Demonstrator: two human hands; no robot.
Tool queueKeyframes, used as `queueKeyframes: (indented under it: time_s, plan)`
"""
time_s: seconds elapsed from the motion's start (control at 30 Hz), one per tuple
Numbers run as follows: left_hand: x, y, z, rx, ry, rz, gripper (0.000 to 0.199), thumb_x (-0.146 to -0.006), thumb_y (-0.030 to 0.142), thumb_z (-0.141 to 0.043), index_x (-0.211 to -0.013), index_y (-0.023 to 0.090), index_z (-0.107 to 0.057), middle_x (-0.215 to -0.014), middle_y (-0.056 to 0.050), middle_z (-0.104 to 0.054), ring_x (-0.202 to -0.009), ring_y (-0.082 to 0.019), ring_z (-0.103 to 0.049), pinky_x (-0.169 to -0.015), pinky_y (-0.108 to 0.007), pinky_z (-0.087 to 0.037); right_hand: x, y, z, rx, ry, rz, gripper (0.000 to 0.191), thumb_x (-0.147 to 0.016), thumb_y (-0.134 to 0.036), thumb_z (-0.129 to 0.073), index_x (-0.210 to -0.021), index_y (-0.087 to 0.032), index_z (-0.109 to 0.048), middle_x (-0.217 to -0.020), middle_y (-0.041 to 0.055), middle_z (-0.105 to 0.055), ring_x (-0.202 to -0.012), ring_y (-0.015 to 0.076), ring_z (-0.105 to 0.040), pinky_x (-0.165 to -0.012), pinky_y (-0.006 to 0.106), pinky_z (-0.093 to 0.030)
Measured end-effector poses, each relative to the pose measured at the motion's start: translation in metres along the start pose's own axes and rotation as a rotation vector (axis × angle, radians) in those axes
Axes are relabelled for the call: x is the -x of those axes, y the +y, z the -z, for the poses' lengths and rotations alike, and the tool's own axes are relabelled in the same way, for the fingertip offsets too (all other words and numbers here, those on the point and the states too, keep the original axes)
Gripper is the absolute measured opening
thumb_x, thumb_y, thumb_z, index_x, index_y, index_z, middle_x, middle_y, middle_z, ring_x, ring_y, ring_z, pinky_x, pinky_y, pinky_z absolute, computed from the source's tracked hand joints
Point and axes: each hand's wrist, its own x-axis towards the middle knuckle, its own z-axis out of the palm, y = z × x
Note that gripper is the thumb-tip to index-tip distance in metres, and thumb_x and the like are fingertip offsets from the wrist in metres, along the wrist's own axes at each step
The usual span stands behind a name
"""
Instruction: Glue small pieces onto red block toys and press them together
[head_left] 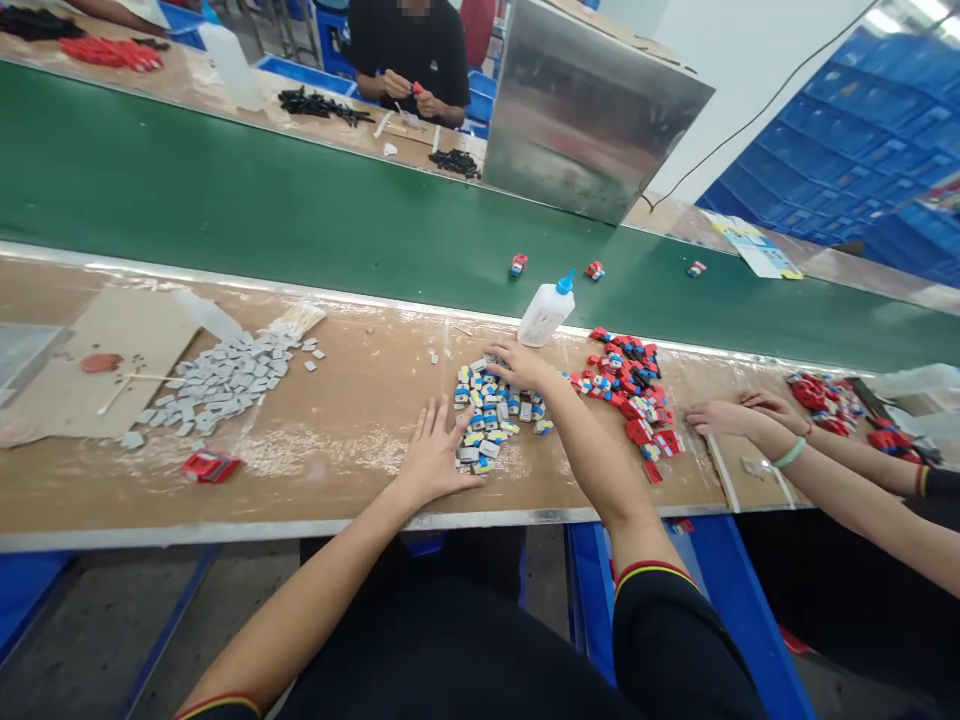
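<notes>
My left hand [435, 455] lies on the brown bench with its fingers spread, along the left side of a pile of small blue, white and yellow pieces [491, 410]. At the top edge of that pile rests my right hand [521, 366], palm down, fingers apart and touching the pieces. A white bottle with a blue nozzle [545, 315] stands just beyond it. Red and blue parts [630, 385] are heaped to the right. Farther left lie many light grey pieces [225, 380] and a single red part [211, 466].
A green conveyor belt [360, 225] runs behind the bench, carrying a few small red and blue assemblies [518, 265]. At right, a co-worker's hands [724, 418] rest near the bench. Across the belt, a person handles a red part beside a metal panel [585, 110]. Cardboard [142, 330] lies far left.
</notes>
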Motion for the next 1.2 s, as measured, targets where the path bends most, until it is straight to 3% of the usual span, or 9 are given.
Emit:
queueKeyframes:
  time_s: [0.2, 0.33, 0.47, 0.53, 0.6, 0.7, 0.8, 1.0, 1.2]
  plan:
    - [-0.051, 0.007, 0.004, 0.052, -0.070, -0.089, 0.137, -0.061, 0.060, -0.100, -0.174, 0.027, -0.029, -0.183, -0.024, -0.019, -0.169, -0.051, -0.018, -0.134, -0.069, -0.026, 0.022, 0.001, 0.003, -0.040, 0.039, -0.041, 0.040, -0.106, -0.038, -0.061, -0.137, -0.016, -0.072, -0.139, 0.0150, -0.075, -0.131, 0.0267, -0.069, -0.118, 0.043, -0.053]
    - [-0.062, 0.009, -0.001, 0.107, -0.091, -0.152, 0.138, -0.059, 0.061, -0.100, -0.173, 0.029, -0.029, -0.183, -0.022, -0.018, -0.169, -0.052, -0.018, -0.134, -0.070, -0.027, 0.072, 0.011, 0.021, -0.082, 0.220, -0.124, 0.044, -0.107, -0.043, -0.058, -0.143, -0.019, -0.068, -0.153, 0.0120, -0.067, -0.144, 0.0234, -0.062, -0.125, 0.041, -0.048]
    - [-0.077, 0.002, -0.005, 0.250, 0.132, -0.101, 0.100, -0.081, 0.067, -0.081, -0.165, 0.026, -0.045, -0.179, -0.019, -0.032, -0.168, -0.047, -0.027, -0.135, -0.066, -0.028, 0.162, 0.005, 0.020, -0.083, 0.562, -0.354, 0.055, -0.114, -0.044, -0.029, -0.155, -0.017, -0.053, -0.164, 0.0173, -0.055, -0.157, 0.0241, -0.048, -0.133, 0.050, -0.039]
    - [-0.094, -0.003, -0.005, 0.426, 0.289, 0.040, 0.080, -0.092, 0.064, -0.068, -0.159, 0.024, -0.053, -0.175, -0.018, -0.040, -0.167, -0.043, -0.030, -0.136, -0.064, -0.028, 0.200, -0.013, -0.004, -0.059, 0.780, -0.532, 0.057, -0.113, -0.046, -0.026, -0.154, -0.016, -0.052, -0.163, 0.0210, -0.052, -0.158, 0.0292, -0.045, -0.133, 0.059, -0.036]
    - [-0.116, -0.004, -0.005, 0.589, 0.369, 0.159, 0.067, -0.098, 0.060, -0.058, -0.154, 0.022, -0.058, -0.171, -0.017, -0.047, -0.167, -0.039, -0.031, -0.138, -0.063, -0.024, 0.218, -0.039, -0.039, -0.044, 0.867, -0.633, 0.061, -0.111, -0.051, -0.032, -0.155, -0.013, -0.049, -0.165, 0.0263, -0.046, -0.161, 0.0377, -0.038, -0.130, 0.071, -0.034]
    - [-0.144, 0.007, -0.011, 0.684, 0.361, 0.190, 0.059, -0.103, 0.057, -0.051, -0.149, 0.021, -0.063, -0.163, -0.017, -0.057, -0.165, -0.036, -0.037, -0.139, -0.060, -0.024, 0.210, -0.076, -0.093, -0.045, 0.864, -0.741, 0.071, -0.101, -0.062, -0.053, -0.156, -0.017, -0.050, -0.169, 0.0263, -0.039, -0.164, 0.0473, -0.026, -0.126, 0.080, -0.031]
    - [-0.157, 0.023, -0.023, 0.716, 0.345, 0.169, 0.059, -0.105, 0.058, -0.049, -0.147, 0.021, -0.064, -0.161, -0.016, -0.060, -0.160, -0.034, -0.045, -0.137, -0.055, -0.031, 0.186, -0.093, -0.122, -0.090, 0.778, -0.892, 0.081, -0.101, -0.064, -0.052, -0.165, -0.017, -0.040, -0.175, 0.0263, -0.030, -0.166, 0.0468, -0.023, -0.126, 0.076, -0.033]
    - [-0.159, 0.048, -0.046, 0.786, 0.373, 0.179, 0.063, -0.108, 0.061, -0.041, -0.150, 0.019, -0.062, -0.159, -0.017, -0.062, -0.155, -0.032, -0.053, -0.134, -0.052, -0.036, 0.169, -0.075, -0.121, -0.157, 0.741, -0.901, 0.081, -0.106, -0.062, -0.039, -0.166, -0.009, -0.036, -0.176, 0.0291, -0.026, -0.166, 0.0436, -0.025, -0.130, 0.067, -0.032]
    - [-0.161, 0.057, -0.048, 0.780, 0.362, 0.201, 0.069, -0.110, 0.064, -0.031, -0.158, 0.019, -0.053, -0.165, -0.019, -0.056, -0.159, -0.031, -0.049, -0.135, -0.052, -0.035, 0.173, -0.074, -0.114, -0.148, 0.805, -0.948, 0.080, -0.106, -0.063, -0.037, -0.168, -0.011, -0.033, -0.177, 0.0297, -0.025, -0.169, 0.0450, -0.014, -0.127, 0.075, -0.029]
